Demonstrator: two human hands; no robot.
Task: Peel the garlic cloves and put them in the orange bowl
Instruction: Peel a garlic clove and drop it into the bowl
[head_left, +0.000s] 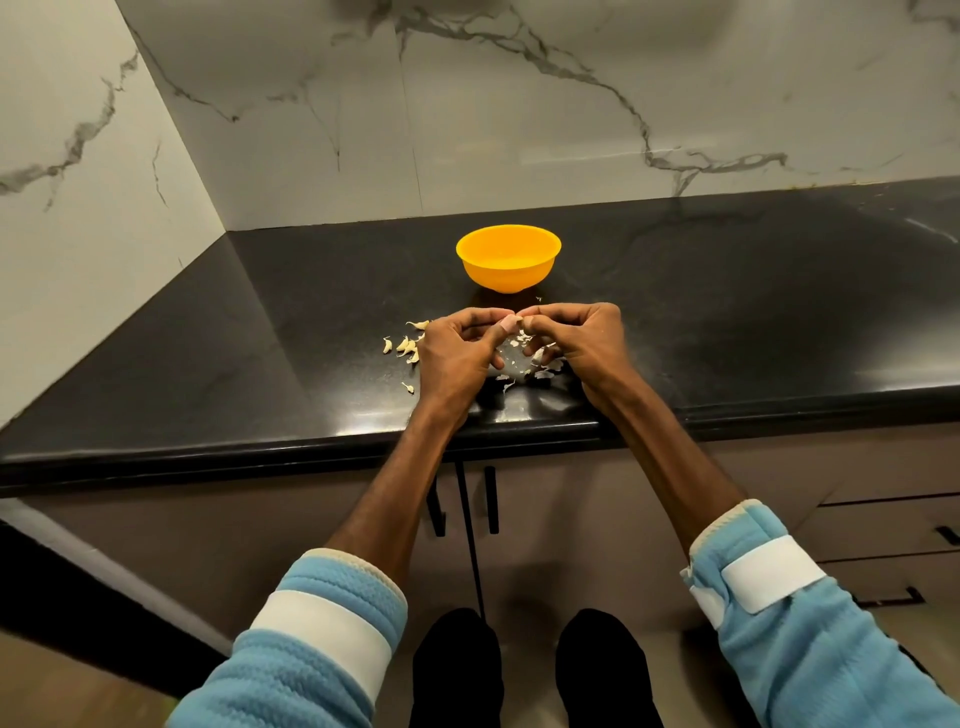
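Note:
The orange bowl (508, 258) stands upright on the black counter (727, 312), just beyond my hands. My left hand (457, 353) and my right hand (576, 343) meet fingertip to fingertip above the counter, both pinching one small pale garlic clove (511, 323) between them. Several unpeeled garlic cloves (408, 344) lie in a loose heap left of my left hand, and one stray clove (409, 387) sits nearer the front edge. Scraps of garlic skin (524, 364) are scattered under and between my hands. I cannot see into the bowl.
The counter's rounded front edge (311, 441) runs below my wrists, with cabinet doors and dark handles (491, 499) beneath. Marble wall panels (519, 130) close off the back and left sides, forming a corner at the far left.

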